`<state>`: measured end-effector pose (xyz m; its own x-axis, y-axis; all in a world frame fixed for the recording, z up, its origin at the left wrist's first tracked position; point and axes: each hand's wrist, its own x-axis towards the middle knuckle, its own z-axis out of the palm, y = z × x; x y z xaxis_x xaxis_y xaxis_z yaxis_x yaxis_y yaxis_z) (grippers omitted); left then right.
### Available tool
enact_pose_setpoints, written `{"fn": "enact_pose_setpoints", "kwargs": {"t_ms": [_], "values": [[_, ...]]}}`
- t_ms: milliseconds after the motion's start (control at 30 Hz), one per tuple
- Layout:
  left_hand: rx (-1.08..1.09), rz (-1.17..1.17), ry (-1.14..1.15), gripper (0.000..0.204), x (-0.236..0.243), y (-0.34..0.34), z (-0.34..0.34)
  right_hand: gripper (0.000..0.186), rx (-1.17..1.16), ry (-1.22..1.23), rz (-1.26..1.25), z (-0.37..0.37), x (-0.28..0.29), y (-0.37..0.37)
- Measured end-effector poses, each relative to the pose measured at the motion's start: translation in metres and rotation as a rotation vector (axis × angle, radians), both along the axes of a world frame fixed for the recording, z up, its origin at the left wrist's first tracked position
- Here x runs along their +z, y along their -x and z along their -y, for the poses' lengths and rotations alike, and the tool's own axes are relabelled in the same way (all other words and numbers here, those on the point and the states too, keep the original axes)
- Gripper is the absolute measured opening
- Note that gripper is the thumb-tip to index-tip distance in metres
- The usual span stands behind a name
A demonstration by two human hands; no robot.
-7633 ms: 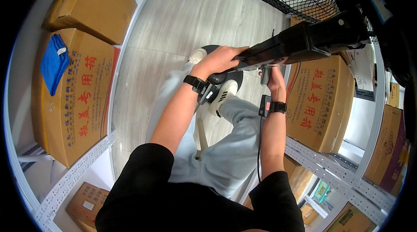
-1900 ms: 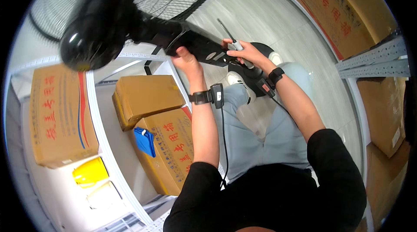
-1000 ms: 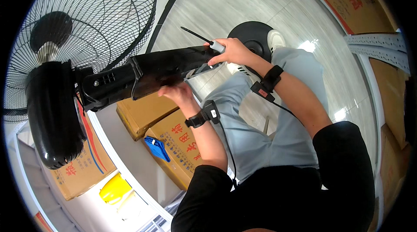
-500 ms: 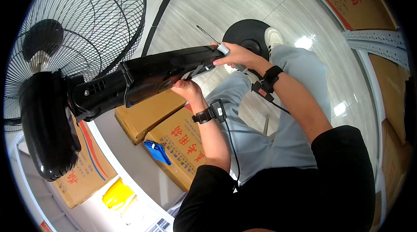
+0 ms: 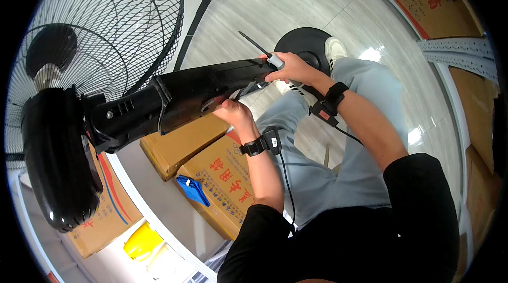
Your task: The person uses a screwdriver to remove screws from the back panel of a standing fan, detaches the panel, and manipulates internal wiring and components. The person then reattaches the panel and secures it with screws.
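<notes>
A black electric fan (image 5: pixel 201 90) lies tilted across my view, with its motor housing (image 5: pixel 58 161) and wire guard (image 5: pixel 111 29) at the left. My left hand (image 5: pixel 236 115) grips the near side of the long black body; the thumb shows, while the other fingers are hidden beneath it. At the far right end of that body, my right hand (image 5: pixel 293 68) is closed round a screwdriver (image 5: pixel 276 61) with a pale grey handle. Its dark shaft points up and left, away from the body. The right fingers also rest against the body's end.
A round black base (image 5: pixel 301 45) lies on the floor by my shoes. Cardboard boxes (image 5: pixel 222 172) stand at the lower left, a blue folded packet (image 5: pixel 193 190) on one. A yellow object (image 5: pixel 142 241) sits below. Metal shelving (image 5: pixel 457 52) with boxes runs along the right.
The fan body has shifted slightly to the right and its motor housing a little lower. Both hands have moved slightly with it, keeping their grips.
</notes>
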<state>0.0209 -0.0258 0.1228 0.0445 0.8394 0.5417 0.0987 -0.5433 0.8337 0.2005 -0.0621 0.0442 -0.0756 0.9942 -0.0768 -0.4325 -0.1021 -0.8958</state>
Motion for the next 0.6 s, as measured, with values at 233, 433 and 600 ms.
{"fn": "enact_pose_setpoints", "kwargs": {"t_ms": [233,433,600], "values": [[0.101,-0.07,-0.002,0.107,-0.011,0.013,0.002,0.059,0.018,-0.015,0.053,0.002,-0.002,-0.001],[0.194,-0.058,0.008,0.102,-0.001,-0.003,0.008,0.062,0.046,0.043,0.038,0.006,0.005,0.001],[0.244,-0.177,0.041,0.094,0.001,0.007,0.006,0.067,-0.034,0.072,-0.008,0.011,0.011,0.003]]}}
